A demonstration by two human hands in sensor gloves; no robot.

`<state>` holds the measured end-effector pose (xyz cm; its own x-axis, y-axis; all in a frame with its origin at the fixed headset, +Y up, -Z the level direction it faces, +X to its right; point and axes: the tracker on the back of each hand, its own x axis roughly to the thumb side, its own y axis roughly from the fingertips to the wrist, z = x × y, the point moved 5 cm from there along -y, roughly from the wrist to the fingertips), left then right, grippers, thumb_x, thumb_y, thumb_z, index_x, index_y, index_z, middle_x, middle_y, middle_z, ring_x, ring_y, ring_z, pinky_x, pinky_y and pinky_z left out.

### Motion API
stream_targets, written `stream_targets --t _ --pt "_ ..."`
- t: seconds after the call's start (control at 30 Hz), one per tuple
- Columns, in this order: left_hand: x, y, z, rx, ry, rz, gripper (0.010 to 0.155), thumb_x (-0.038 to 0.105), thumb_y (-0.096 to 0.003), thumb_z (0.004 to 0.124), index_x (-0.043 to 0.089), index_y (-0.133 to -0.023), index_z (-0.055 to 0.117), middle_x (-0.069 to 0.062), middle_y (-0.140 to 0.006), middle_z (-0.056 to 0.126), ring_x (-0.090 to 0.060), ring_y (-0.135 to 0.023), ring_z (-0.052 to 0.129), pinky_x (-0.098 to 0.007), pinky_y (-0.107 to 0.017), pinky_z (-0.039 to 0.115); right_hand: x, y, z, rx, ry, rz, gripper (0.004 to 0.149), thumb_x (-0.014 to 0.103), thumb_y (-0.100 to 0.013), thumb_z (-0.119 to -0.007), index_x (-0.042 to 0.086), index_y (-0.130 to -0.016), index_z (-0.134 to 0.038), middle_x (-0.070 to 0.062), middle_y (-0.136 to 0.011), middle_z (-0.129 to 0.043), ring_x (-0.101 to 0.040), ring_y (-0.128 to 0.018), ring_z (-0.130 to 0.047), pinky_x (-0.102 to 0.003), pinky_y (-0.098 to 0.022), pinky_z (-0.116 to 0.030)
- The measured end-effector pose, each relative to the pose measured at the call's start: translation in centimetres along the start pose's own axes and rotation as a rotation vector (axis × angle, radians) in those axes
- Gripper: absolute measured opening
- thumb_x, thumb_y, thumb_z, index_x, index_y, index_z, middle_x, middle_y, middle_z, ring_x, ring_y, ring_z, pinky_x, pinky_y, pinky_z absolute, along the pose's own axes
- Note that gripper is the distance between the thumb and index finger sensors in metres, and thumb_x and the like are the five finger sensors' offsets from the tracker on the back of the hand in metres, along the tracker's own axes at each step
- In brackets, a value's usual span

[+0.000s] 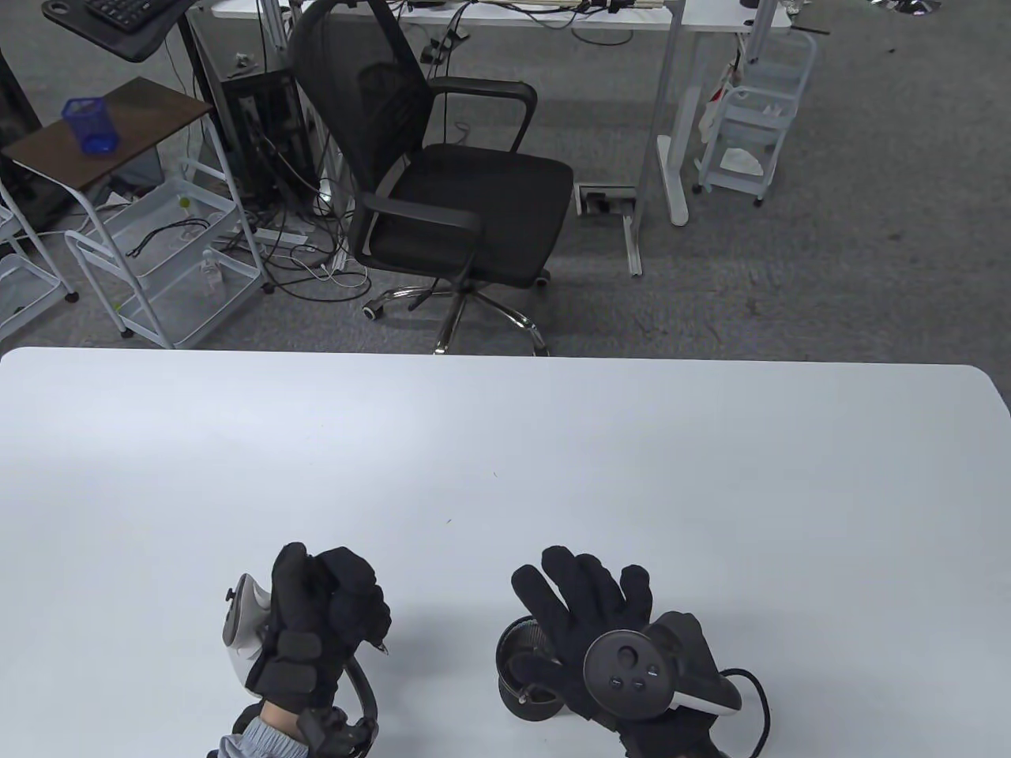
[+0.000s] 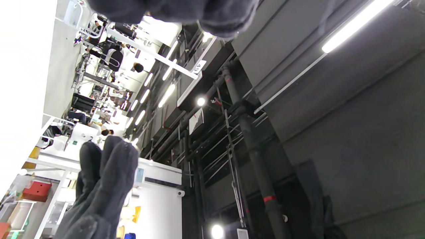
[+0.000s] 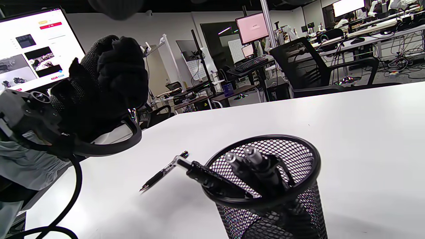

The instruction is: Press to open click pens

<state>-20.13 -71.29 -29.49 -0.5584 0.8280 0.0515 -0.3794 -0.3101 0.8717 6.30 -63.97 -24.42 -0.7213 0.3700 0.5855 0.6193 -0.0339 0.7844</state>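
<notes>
My left hand (image 1: 332, 612) is curled into a fist above the table, left of a black mesh pen cup (image 1: 517, 659). A thin pen tip (image 1: 385, 649) pokes out below the fist. The fist also shows in the right wrist view (image 3: 106, 79). My right hand (image 1: 580, 588) hovers over the cup with fingers spread and holds nothing. In the right wrist view the cup (image 3: 265, 199) holds three dark click pens (image 3: 252, 159), one leaning over the rim. Another black pen (image 3: 164, 171) lies on the white table (image 3: 332, 132) between the cup and my left hand.
The table's far edge (image 1: 505, 355) faces a black office chair (image 1: 450, 181) on the floor beyond. The left wrist view looks up at the ceiling, with gloved fingers (image 2: 106, 172) at its lower left. Cables trail from both wrists at the near edge.
</notes>
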Motion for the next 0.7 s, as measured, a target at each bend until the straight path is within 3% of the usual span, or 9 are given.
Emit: stream_targets --t 0.47,0.7 --pt "0.6 0.1 0.3 0.021 -0.045 -0.009 0.077 0.075 -0.0669 0.024 0.019 -0.099 0.065 0.014 -0.060 0.082 -0.006 -0.050 0.085 -0.033 -0.053 0.081 0.0 0.0 0.1 -0.001 -0.002 0.002 0.076 0.051 -0.066 -0.058 0.011 -0.124 -0.029 -0.036 -0.126 -0.019 -0.067 -0.107 -0.030 -0.086 -0.063 -0.014" --pt "3.3 0.4 0.7 0.031 -0.271 -0.017 0.069 0.059 -0.0721 0.031 0.008 -0.118 0.036 -0.005 -0.091 0.070 -0.025 -0.078 0.075 -0.050 -0.071 0.066 0.0 0.0 0.1 -0.001 -0.004 0.001 0.076 0.051 -0.066 -0.058 0.011 -0.124 -0.029 -0.036 -0.126 -0.019 -0.067 -0.107 -0.030 -0.086 -0.063 -0.014"
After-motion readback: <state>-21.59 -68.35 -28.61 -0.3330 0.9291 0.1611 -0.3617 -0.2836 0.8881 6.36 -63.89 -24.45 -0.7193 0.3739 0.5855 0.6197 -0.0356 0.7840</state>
